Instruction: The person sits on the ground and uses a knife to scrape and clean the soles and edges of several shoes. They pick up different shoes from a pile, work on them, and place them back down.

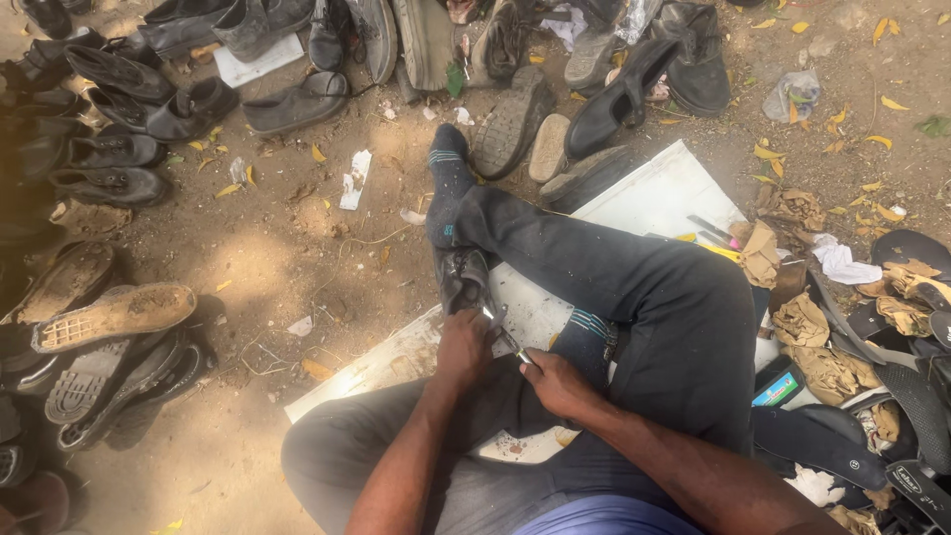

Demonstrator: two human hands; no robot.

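Note:
I sit on the ground with legs crossed in dark trousers and dark socks. My left hand [464, 345] grips a small dark shoe [462, 277] by its lower end, holding it against my leg. My right hand [557, 384] is closed around a thin metal tool [503, 332] whose tip reaches the shoe just beside my left hand. A white board [654, 198] lies under my legs.
Many worn black shoes and upturned soles [114, 315] lie in rows at the left and along the top. At the right are crumpled brown paper [802, 322], sandals [911, 248], a small green-blue box [778, 388] and small tools on the board. Dry leaves dot the dirt.

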